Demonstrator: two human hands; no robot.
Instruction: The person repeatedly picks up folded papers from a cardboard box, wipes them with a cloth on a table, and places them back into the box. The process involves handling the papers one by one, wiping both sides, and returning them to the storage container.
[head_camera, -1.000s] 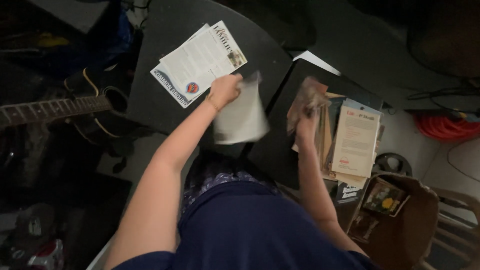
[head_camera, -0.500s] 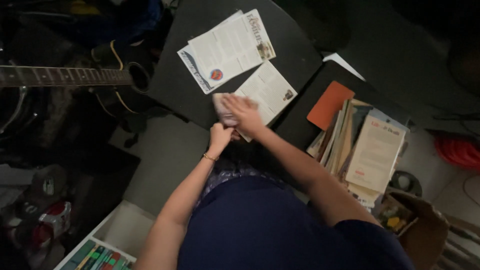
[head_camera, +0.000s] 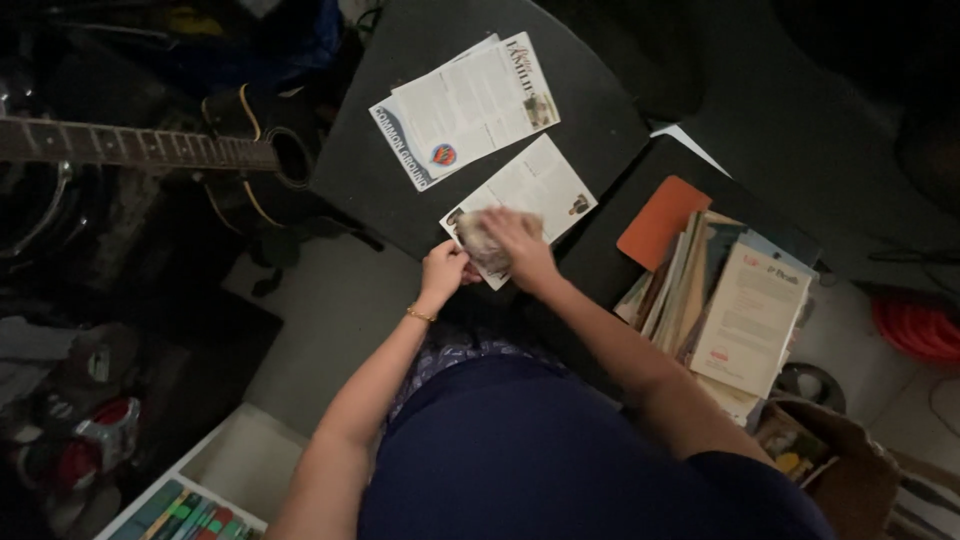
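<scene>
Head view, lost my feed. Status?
Left hand at leaflet edge. Right hand pressing crumpled cloth onto leaflet. Nothing in the way.

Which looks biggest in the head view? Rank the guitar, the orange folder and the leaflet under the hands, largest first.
1. Guitar, partly cut off at the left edge.
2. Leaflet under the right hand and left hand.
3. Orange folder, partly covered, so unsure against the leaflet.

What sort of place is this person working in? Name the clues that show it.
Probably a cluttered room at home, perhaps a music or hobby corner: an acoustic guitar lies beside a dark table spread with leaflets, and a stack of papers sits nearby.
</scene>
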